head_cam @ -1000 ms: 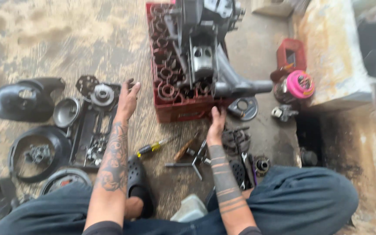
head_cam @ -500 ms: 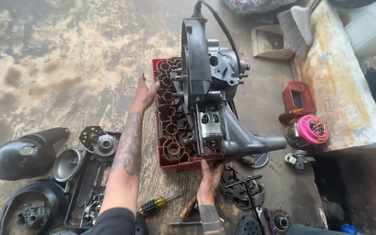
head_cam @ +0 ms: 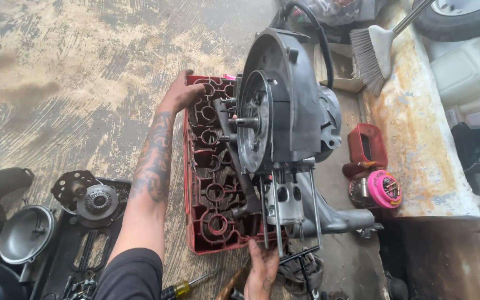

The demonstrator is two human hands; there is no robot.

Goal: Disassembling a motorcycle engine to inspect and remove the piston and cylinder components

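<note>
A: Head view first. Where are the hands?

B: The left hand (head_cam: pixel 181 93) is at ten o'clock of the scene, its fingers (head_cam: pixel 198 89) curled over the far corner of the red plastic bottle crate (head_cam: pixel 209 194). The right hand (head_cam: pixel 262 272) is at six o'clock, pressed against the crate's near edge; whether its fingers are clenched round the rim or just resting there, I cannot tell.

A: And the load?

B: A dark grey cast-metal scooter engine (head_cam: pixel 284 139) sits on top of the crate, fan housing upright, long bare studs (head_cam: pixel 276 216) pointing toward the person. It overhangs the crate's three o'clock side.

A: Risk?

B: I'd judge tipping. The engine is top-heavy and off-centre, so a jerk on the crate could roll it toward the pink round spool (head_cam: pixel 384 189) and red rectangular metal bracket (head_cam: pixel 366 145) just beside it. The studs are close to the right hand, too.

A: Anything else nearby?

B: At eight o'clock, a round grey metal cover (head_cam: pixel 26 233) and a toothed clutch disc (head_cam: pixel 96 201) lie on the stained concrete floor (head_cam: pixel 73 66); a yellow-handled screwdriver (head_cam: pixel 181 289) lies at six.
</note>
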